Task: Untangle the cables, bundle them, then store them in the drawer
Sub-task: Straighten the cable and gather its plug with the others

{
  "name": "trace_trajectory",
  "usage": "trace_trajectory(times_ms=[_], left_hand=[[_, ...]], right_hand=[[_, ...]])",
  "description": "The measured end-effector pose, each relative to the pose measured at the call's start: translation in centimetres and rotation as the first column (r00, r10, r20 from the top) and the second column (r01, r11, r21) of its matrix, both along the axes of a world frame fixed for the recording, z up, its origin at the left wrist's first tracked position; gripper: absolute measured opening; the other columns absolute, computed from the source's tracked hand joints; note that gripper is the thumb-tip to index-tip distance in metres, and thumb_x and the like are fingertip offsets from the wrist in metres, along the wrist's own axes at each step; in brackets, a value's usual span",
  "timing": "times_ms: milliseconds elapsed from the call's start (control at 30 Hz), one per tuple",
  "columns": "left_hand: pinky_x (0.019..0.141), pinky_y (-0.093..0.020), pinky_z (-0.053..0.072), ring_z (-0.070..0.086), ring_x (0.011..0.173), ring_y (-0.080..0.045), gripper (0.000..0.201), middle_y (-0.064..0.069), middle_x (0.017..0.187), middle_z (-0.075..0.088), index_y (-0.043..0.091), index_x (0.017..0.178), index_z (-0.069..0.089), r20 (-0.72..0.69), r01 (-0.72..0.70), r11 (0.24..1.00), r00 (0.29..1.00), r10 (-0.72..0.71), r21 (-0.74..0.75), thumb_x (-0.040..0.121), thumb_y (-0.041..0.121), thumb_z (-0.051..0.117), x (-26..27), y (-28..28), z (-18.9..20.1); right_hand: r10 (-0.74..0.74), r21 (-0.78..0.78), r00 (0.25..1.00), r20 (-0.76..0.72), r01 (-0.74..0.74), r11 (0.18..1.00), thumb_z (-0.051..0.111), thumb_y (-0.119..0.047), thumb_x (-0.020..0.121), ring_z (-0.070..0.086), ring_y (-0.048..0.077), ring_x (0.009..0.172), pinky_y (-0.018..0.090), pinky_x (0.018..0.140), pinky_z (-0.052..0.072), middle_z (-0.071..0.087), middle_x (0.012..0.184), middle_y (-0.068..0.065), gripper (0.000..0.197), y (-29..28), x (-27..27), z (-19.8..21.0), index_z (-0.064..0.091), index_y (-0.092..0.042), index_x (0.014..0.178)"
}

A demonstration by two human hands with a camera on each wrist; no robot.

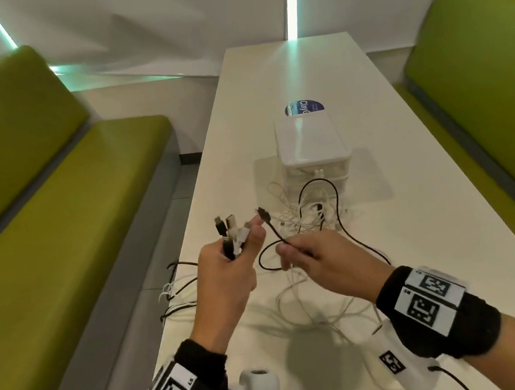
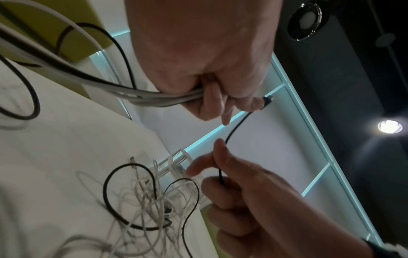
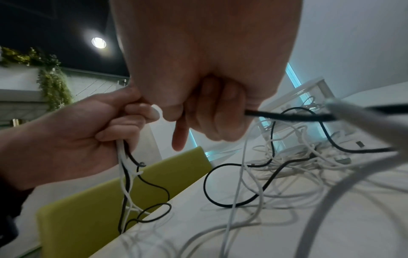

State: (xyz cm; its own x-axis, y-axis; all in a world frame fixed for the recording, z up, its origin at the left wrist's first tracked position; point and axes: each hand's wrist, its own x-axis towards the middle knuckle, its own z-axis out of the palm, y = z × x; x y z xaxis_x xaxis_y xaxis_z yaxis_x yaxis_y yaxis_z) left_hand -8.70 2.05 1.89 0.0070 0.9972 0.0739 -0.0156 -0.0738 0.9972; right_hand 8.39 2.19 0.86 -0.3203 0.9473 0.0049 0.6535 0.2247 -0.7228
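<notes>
My left hand [image 1: 231, 265] grips a bunch of cable ends [image 1: 230, 232], black and white, with their plugs sticking up above the fist; in the left wrist view the same cables [image 2: 154, 100] run out of the curled fingers. My right hand [image 1: 309, 257] pinches a black cable [image 1: 273, 229] just below its plug [image 1: 264, 214], which points up beside the left index finger. That black cable [image 3: 287, 117] loops back to a tangle of white and black cables [image 1: 306, 217] on the white table [image 1: 423, 237]. A small white drawer unit [image 1: 311, 150] stands behind the tangle.
Loose white cables [image 1: 316, 306] spread over the near table between my wrists; some hang off the left edge [image 1: 177, 293]. Green benches [image 1: 53, 225] flank the table on both sides. A blue round sticker [image 1: 303, 108] lies beyond the drawer unit.
</notes>
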Motion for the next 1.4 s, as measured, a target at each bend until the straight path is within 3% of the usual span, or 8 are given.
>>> trace_trajectory(times_ms=[200, 333, 433, 767, 967, 1067, 1200, 1400], left_hand=[[0.044, -0.013, 0.028, 0.033, 0.04, -0.004, 0.022, 0.011, 0.052, 0.052, 0.022, 0.072, 0.072, -0.11, -0.001, 0.997, 0.994, 0.009, 0.077, 0.087, 0.035, 0.063, 1.1, 1.1, -1.6], [0.051, -0.017, 0.03, 0.036, 0.047, -0.01, 0.045, 0.008, 0.049, 0.048, 0.015, 0.076, 0.069, -0.204, -0.037, 0.996, 0.978, 0.053, 0.081, 0.08, 0.057, 0.053, 2.1, 2.0, -2.9], [0.047, -0.018, 0.027, 0.029, 0.045, -0.007, 0.052, 0.012, 0.043, 0.039, 0.015, 0.074, 0.071, -0.314, -0.007, 0.999, 0.949, 0.02, 0.041, 0.081, 0.062, 0.049, 2.2, 2.3, -3.6], [0.053, -0.024, 0.03, 0.036, 0.046, -0.006, 0.053, -0.006, 0.053, 0.055, 0.026, 0.06, 0.067, -0.334, 0.136, 0.99, 0.932, -0.138, -0.029, 0.078, 0.069, 0.042, 1.5, 1.1, -3.9], [0.073, -0.026, 0.042, 0.055, 0.059, -0.011, 0.064, -0.007, 0.055, 0.06, 0.025, 0.038, 0.05, -0.186, 0.17, 0.983, 0.966, -0.179, -0.062, 0.093, 0.055, 0.035, 0.7, 0.9, -3.1], [0.087, -0.024, 0.047, 0.057, 0.061, -0.019, 0.057, -0.005, 0.046, 0.039, 0.018, 0.048, 0.04, 0.142, 0.115, 0.991, 0.984, -0.106, -0.061, 0.096, 0.048, 0.031, -1.0, 1.4, -2.3], [0.061, -0.029, 0.053, 0.027, 0.042, -0.012, 0.054, 0.005, 0.047, 0.023, 0.018, 0.054, 0.034, 0.338, 0.187, 0.973, 0.932, -0.132, -0.135, 0.09, 0.059, 0.04, -3.6, 1.4, -2.4], [0.043, -0.026, 0.015, 0.017, 0.039, -0.005, 0.051, 0.008, 0.046, 0.021, 0.017, 0.054, 0.03, 0.328, 0.148, 0.985, 0.938, -0.111, -0.09, 0.091, 0.052, 0.037, -4.1, 1.9, -1.8]], right_hand=[[0.103, 0.039, 0.964, 0.244, -0.116, 0.993, 0.042, -0.044, 0.1, 0.049, 0.001, 0.063, 0.019, 0.064, 0.043, 0.049, 0.066, -0.015, 0.037, 1.0, -0.7, -1.4, 0.069, -0.019, 0.093], [-0.008, 0.01, 0.928, 0.373, 0.005, 1.0, 0.039, -0.058, 0.094, 0.035, 0.026, 0.13, 0.047, 0.105, 0.036, 0.041, 0.14, 0.004, 0.044, 3.4, 0.3, -3.0, 0.069, -0.032, 0.113], [0.09, -0.16, 0.871, 0.483, -0.014, 0.987, 0.036, -0.059, 0.095, 0.007, 0.032, 0.145, 0.056, 0.115, 0.016, 0.012, 0.16, 0.001, 0.042, 4.9, 0.6, -3.9, 0.064, -0.039, 0.119], [0.277, -0.22, 0.821, 0.499, -0.189, 0.957, 0.034, -0.048, 0.101, 0.045, 0.026, 0.111, 0.044, 0.096, 0.04, 0.051, 0.126, -0.002, 0.043, 1.6, 1.2, -3.3, 0.069, -0.025, 0.108], [0.285, -0.234, 0.932, 0.226, -0.232, 0.944, 0.046, -0.04, 0.099, 0.056, 0.01, 0.088, 0.026, 0.083, 0.044, 0.064, 0.097, -0.005, 0.033, 0.2, 2.9, -1.4, 0.067, -0.018, 0.087], [0.25, -0.212, 0.94, 0.233, -0.202, 0.956, 0.043, -0.038, 0.101, 0.055, 0.015, 0.081, 0.022, 0.074, 0.041, 0.065, 0.091, 0.004, 0.037, 0.4, 3.2, -0.6, 0.065, -0.01, 0.09], [0.238, -0.183, 0.944, 0.228, -0.199, 0.963, 0.042, -0.039, 0.101, 0.054, 0.013, 0.077, 0.032, 0.075, 0.043, 0.059, 0.084, 0.0, 0.037, 1.1, 3.7, -0.6, 0.058, -0.013, 0.081], [0.263, -0.116, 0.947, 0.183, -0.244, 0.963, 0.044, -0.034, 0.101, 0.055, 0.012, 0.092, 0.026, 0.088, 0.042, 0.052, 0.115, -0.003, 0.034, 0.9, 2.5, -0.3, 0.044, -0.039, 0.068]])
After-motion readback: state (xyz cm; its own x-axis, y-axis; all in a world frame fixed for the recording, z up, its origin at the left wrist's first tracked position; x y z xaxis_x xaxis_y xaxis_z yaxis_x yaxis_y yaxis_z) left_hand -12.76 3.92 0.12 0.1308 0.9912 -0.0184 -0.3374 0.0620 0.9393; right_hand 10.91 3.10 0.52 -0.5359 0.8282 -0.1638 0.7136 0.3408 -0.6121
